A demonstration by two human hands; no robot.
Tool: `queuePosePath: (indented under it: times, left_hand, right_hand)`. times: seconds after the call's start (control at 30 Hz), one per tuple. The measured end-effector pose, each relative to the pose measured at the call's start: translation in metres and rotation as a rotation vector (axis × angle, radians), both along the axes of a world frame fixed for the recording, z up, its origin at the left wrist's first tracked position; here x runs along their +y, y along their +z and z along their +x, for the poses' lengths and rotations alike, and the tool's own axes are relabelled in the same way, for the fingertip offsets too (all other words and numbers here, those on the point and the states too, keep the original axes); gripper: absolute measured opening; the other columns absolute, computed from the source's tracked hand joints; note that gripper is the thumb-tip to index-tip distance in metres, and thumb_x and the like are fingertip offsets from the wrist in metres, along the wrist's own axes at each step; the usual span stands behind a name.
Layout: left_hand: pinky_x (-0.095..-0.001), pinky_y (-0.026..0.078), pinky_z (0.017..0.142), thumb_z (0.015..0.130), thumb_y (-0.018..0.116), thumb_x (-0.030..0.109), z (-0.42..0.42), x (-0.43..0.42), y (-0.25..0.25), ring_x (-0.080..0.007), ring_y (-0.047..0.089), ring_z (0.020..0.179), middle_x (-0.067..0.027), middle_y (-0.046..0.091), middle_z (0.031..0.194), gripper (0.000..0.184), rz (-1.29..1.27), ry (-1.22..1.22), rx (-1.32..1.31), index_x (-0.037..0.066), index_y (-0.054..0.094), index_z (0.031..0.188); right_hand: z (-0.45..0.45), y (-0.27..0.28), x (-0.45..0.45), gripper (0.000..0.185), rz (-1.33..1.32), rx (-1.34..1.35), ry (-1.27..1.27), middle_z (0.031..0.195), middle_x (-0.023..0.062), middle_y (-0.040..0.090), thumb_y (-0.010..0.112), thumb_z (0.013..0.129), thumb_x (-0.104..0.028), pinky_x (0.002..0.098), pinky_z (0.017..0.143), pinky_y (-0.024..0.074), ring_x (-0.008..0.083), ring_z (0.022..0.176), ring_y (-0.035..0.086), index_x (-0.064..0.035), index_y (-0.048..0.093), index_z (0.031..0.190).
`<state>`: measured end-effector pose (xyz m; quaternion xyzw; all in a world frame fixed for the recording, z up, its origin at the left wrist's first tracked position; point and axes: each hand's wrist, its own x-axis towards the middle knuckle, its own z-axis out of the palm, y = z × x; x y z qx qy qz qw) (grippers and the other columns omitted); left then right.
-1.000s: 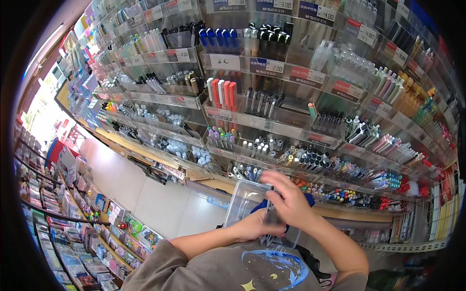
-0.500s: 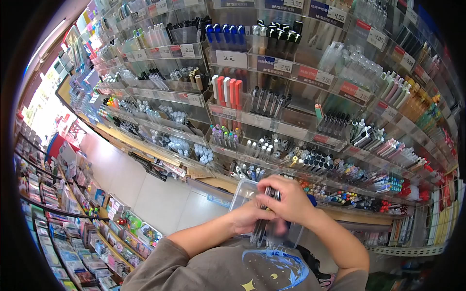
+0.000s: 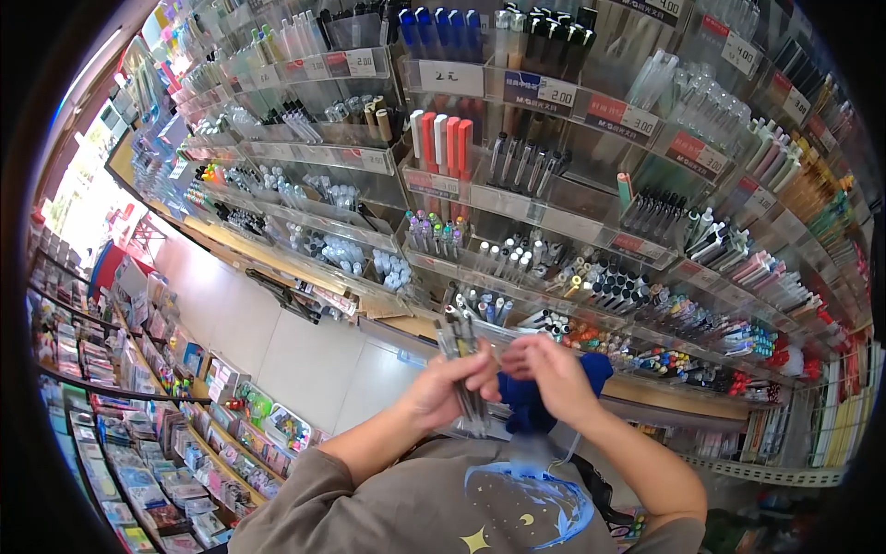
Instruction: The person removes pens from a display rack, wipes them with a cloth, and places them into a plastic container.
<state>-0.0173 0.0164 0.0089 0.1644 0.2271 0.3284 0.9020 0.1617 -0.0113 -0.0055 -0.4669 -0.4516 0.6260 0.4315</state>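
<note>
My left hand (image 3: 449, 386) is closed around a bundle of slim dark pens (image 3: 464, 365), which stands tilted in front of my chest. Just to its right, my right hand (image 3: 554, 377) is apart from the bundle, its fingers loosely bent and pointing left with nothing visible in them. A dark blue cloth (image 3: 526, 408) shows below and behind my right hand; how far it extends is partly hidden. Closest ahead of the pens is the lowest shelf row, with white-capped and dark pens (image 3: 483, 305).
A tiered clear pen rack (image 3: 554, 222) with price tags rises in front. Its wooden ledge (image 3: 683, 411) runs along the bottom. At the left, low shelves (image 3: 175, 443) hold packaged goods beside a tiled aisle (image 3: 305, 346). A wire rack (image 3: 835, 415) stands at the right.
My right hand has come off the pens and moved right. My left hand now holds the bundle alone, slightly farther left. The blue cloth shows more, and the clear plastic box is no longer plainly visible.
</note>
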Motion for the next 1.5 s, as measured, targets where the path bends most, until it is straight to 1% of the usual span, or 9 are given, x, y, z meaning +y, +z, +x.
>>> queuePosePath:
  times: [0.2,0.5,0.6,0.83,0.87,0.97,1.3,1.4,1.5]
  left_hand:
    - [-0.0307,0.043,0.064,0.087,0.053,0.02,-0.014,0.006,-0.004,-0.0133,0.045,0.064,0.0013,0.039,0.061,0.016,0.03,0.026,-0.02,0.01,0.043,0.08]
    - [-0.0321,0.044,0.065,0.085,0.055,0.02,-0.014,0.006,-0.017,-0.015,0.049,0.068,0.0,0.043,0.065,0.012,0.017,0.019,-0.098,0.011,0.047,0.087]
    - [-0.0309,0.044,0.064,0.085,0.056,0.02,-0.014,0.006,-0.014,-0.0152,0.049,0.07,-0.0005,0.044,0.066,0.013,0.012,0.012,-0.058,0.01,0.047,0.087]
    - [-0.0281,0.045,0.065,0.082,0.061,0.023,-0.006,0.002,-0.014,-0.0161,0.052,0.079,-0.0019,0.047,0.077,0.018,0.021,-0.031,0.108,0.009,0.05,0.085]
    - [-0.0278,0.045,0.065,0.082,0.061,0.025,-0.003,-0.001,-0.014,-0.0156,0.052,0.08,-0.0019,0.048,0.078,0.019,0.007,-0.047,0.129,0.009,0.05,0.086]
    - [-0.0254,0.047,0.063,0.084,0.059,0.028,0.009,-0.009,-0.021,-0.0127,0.054,0.079,-0.0014,0.053,0.082,0.021,-0.051,-0.114,0.11,0.01,0.052,0.092]
    - [-0.0219,0.044,0.062,0.08,0.064,0.014,0.022,-0.019,-0.006,-0.0095,0.053,0.069,-0.0022,0.055,0.081,0.018,0.107,-0.309,0.176,0.007,0.051,0.091]
    - [-0.0229,0.045,0.061,0.081,0.063,0.013,0.02,-0.022,-0.004,-0.0103,0.054,0.067,-0.0026,0.055,0.077,0.016,0.025,-0.302,0.168,0.006,0.051,0.09]
    - [-0.0243,0.045,0.062,0.081,0.062,0.011,0.018,-0.023,-0.007,-0.0119,0.055,0.068,-0.0031,0.054,0.076,0.014,0.116,-0.347,0.137,0.005,0.052,0.088]
  right_hand:
    - [-0.033,-0.043,-0.004,0.024,0.085,-0.862,0.743,0.101,0.0222,0.058,0.047,0.081,-0.012,0.0412,0.078,0.0445,0.0343,0.094,0.057,0.0002,0.057,0.099]
    - [-0.046,-0.077,0.009,0.028,-0.031,-1.06,1.122,0.112,0.0205,0.051,0.05,0.082,-0.019,0.0399,0.083,0.0437,0.0345,0.101,0.053,-0.0055,0.055,0.106]
    - [-0.035,-0.069,0.007,0.028,0.087,-0.956,1.043,0.112,0.0212,0.05,0.051,0.083,-0.02,0.0409,0.081,0.0436,0.0342,0.101,0.052,-0.0051,0.052,0.106]
    - [0.016,0.043,0.01,0.023,0.114,-0.812,0.197,0.074,0.0207,0.056,0.052,0.083,-0.021,0.0407,0.064,0.0425,0.0377,0.073,0.055,0.0022,0.048,0.083]
    - [0.025,0.035,0.009,0.022,0.112,-0.706,0.147,0.068,0.0159,0.056,0.052,0.085,-0.02,0.0355,0.056,0.0428,0.0285,0.06,0.055,0.0009,0.047,0.081]
    - [0.023,0.055,0.009,0.017,-0.105,-0.375,0.105,0.065,0.0014,0.051,0.05,0.089,-0.018,0.0193,0.044,0.0363,0.0056,0.052,0.048,-0.0033,0.047,0.081]
    - [0.004,0.05,0.005,0.024,-0.214,-0.295,0.093,0.055,0.0031,0.054,0.063,0.081,-0.018,0.0226,0.043,0.04,0.0082,0.047,0.051,0.0004,0.048,0.081]
    - [0.01,0.028,0.004,0.033,0.059,-0.49,0.035,0.053,0.0011,0.05,0.067,0.077,-0.022,0.0234,0.046,0.0397,0.0086,0.047,0.046,0.0006,0.045,0.086]
    - [0.018,0.013,0.006,0.041,0.119,-0.341,0.099,0.078,0.0061,0.053,0.07,0.075,-0.02,0.0225,0.053,0.0426,0.008,0.059,0.049,-0.0023,0.043,0.101]
